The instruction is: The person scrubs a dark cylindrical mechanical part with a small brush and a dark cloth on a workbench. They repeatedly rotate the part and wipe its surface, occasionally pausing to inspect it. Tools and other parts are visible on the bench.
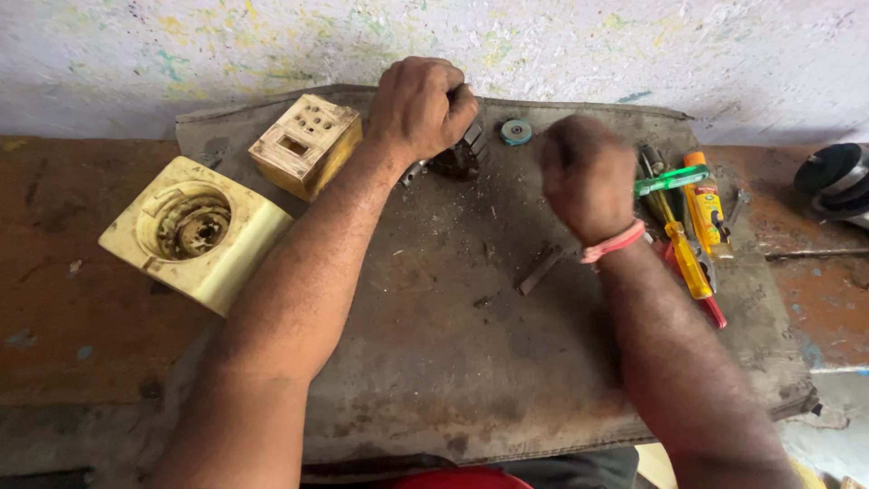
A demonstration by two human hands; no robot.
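Two hands at a dark metal part, upper centre of the frame
The part is clamped in the left hand; the right hand is blurred, its grip unclear; a steady hold seems needed

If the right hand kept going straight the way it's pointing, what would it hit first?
Probably the small round teal disc on the grey mat, just beyond the blurred right hand; after that, the speckled wall. Depth is hard to judge.
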